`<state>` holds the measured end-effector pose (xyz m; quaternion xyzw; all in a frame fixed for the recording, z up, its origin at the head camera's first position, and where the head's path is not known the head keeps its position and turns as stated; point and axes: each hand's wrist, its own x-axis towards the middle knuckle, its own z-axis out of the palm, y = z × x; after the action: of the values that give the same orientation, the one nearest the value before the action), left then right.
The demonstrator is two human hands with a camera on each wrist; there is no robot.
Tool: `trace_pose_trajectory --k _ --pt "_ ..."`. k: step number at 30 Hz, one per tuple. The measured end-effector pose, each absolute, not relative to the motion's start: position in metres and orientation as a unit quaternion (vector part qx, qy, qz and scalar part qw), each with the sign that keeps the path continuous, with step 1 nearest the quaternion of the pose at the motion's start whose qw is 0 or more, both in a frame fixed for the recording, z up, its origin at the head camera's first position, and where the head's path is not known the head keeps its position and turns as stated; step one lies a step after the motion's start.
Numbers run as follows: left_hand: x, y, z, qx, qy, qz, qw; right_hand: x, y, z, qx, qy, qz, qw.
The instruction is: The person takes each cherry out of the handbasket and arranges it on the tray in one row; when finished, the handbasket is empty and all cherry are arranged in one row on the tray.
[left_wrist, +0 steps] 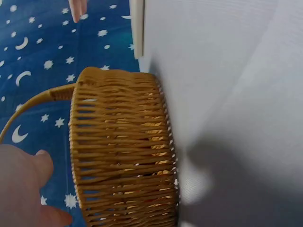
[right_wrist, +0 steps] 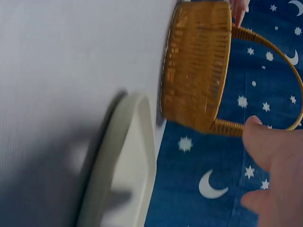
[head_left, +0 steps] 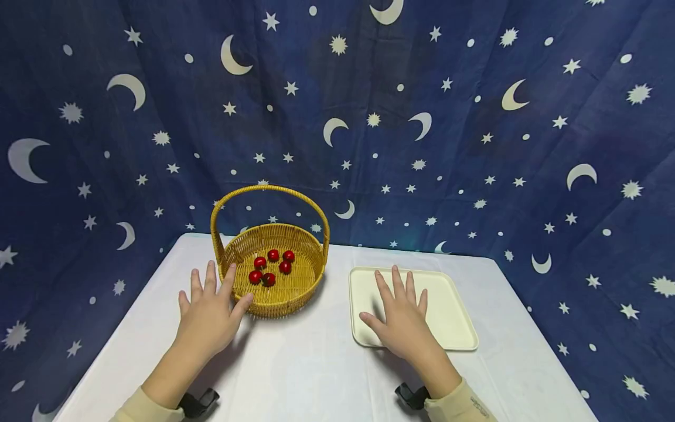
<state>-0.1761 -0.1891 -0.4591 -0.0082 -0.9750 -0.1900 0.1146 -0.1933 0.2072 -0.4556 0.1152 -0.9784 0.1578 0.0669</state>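
Observation:
A round wicker basket (head_left: 285,308) with a tall arched handle stands at the back left of the table, several small dark red fruits, perhaps cherries, (head_left: 269,279) lying on its bottom. My left hand (head_left: 208,319), fingers spread and straight, hovers at the basket's near left side and holds nothing. Above the near edge of a cream rectangular tray (head_left: 448,316), my right hand (head_left: 403,322) is likewise spread and holds nothing. In the left wrist view the basket's woven side (left_wrist: 123,151) fills the middle, with part of the left hand (left_wrist: 21,189) at the lower left.
A white cloth (head_left: 300,369) covers the table. Behind and around it hangs a dark blue curtain (head_left: 369,158) with moons and stars. Both wrists wear black straps (head_left: 199,403). The tray's raised rim (right_wrist: 125,127) shows close up in the right wrist view.

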Motion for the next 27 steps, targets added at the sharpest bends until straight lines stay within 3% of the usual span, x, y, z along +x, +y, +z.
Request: trace_pose_trajectory --k 12,27 --pt "-0.191 -0.212 -0.445 0.031 -0.936 -0.343 0.072 -0.210 0.157 -0.453 0.224 -0.910 0.324 0.132" --pt "-0.219 -0.223 -0.460 0.115 -0.798 -0.591 0.035 -0.259 0.066 -0.441 0.269 -0.847 0.454 0.056"
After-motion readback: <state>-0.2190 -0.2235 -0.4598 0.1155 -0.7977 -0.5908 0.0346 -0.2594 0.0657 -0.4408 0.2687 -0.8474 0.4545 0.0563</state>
